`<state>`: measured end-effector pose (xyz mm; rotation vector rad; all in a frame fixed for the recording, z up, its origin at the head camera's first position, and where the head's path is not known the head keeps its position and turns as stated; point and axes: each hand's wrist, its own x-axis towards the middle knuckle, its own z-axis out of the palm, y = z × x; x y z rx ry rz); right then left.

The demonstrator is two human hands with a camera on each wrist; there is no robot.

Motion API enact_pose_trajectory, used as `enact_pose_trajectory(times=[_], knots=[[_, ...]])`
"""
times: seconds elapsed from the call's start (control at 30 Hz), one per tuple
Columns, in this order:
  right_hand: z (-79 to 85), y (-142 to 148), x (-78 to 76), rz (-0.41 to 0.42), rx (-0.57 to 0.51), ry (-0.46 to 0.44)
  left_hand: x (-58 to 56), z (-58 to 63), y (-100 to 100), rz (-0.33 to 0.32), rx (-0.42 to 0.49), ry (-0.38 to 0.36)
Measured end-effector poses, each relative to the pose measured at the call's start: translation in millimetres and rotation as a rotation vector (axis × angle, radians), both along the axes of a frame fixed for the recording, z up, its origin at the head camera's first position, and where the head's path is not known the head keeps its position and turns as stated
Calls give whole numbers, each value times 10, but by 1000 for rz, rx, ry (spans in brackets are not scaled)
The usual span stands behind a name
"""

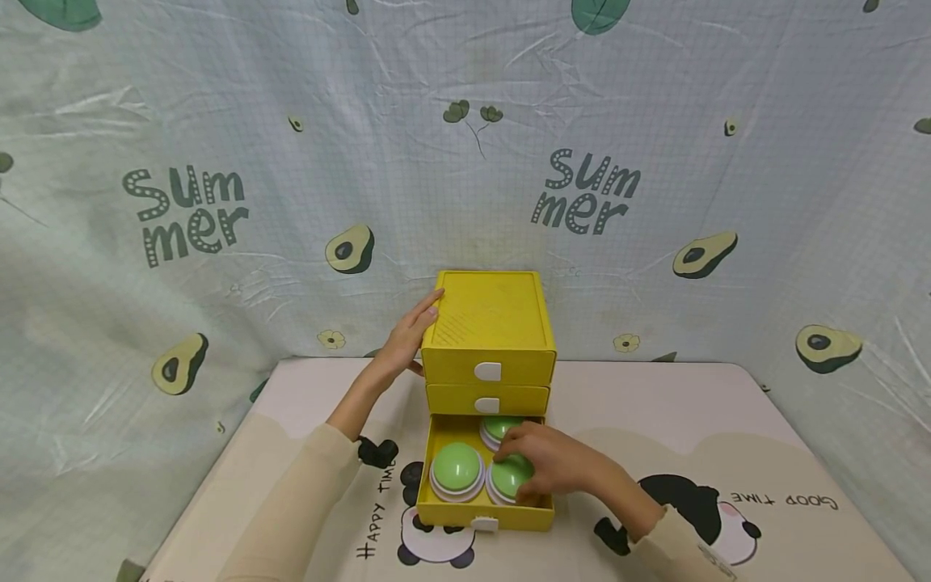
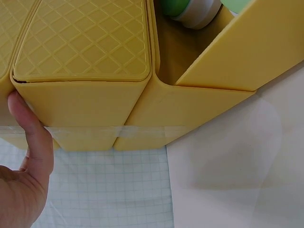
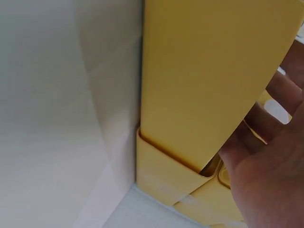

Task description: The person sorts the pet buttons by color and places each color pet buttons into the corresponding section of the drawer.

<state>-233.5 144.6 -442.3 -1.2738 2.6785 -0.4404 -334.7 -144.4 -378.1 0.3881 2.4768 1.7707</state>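
A small yellow drawer cabinet [image 1: 502, 307] stands on the table against the back sheet. Its lowest drawer [image 1: 440, 515] is pulled out, with round push buttons inside, green-domed on white bases: one at front left [image 1: 456, 467], one at front right [image 1: 509, 477], one farther back [image 1: 499, 426]. My right hand [image 1: 563, 462] reaches over the drawer's right wall, fingers and thumb curled round the front right button. The left hand [image 1: 402, 341] rests on the cabinet's left side, fingers extended; in the left wrist view its thumb [image 2: 40, 142] lies against the yellow side. The right wrist view hides the gripped button.
Two upper drawers with white tabs, the top one [image 1: 454, 368] and the middle one [image 1: 451, 400], are closed. A panda-print mat [image 1: 625, 404] covers the table. Clear tape [image 2: 90, 132] runs along the cabinet's side. A printed sheet [image 1: 436, 194] hangs close behind.
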Motion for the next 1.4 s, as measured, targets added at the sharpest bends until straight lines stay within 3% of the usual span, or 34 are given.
enact_pose_trajectory(times=[0.27,0.57,0.9,1.07,1.27,1.4], knots=[[-42,56,15,-16,-41,-24,5,8,5,-1,10,-1],[29,98,76,-11,-96,29,5,13,16,-7,12,-4],[195,9,465,-23,-246,39,13,1,6,-21,22,-25],[208,-47,626,-18,-285,-29,22,7,11,-22,32,-39],[152,-92,771,-78,-238,-106,22,11,13,-16,8,-12],[39,-120,831,-116,-267,-158,17,15,0,-17,7,-13]])
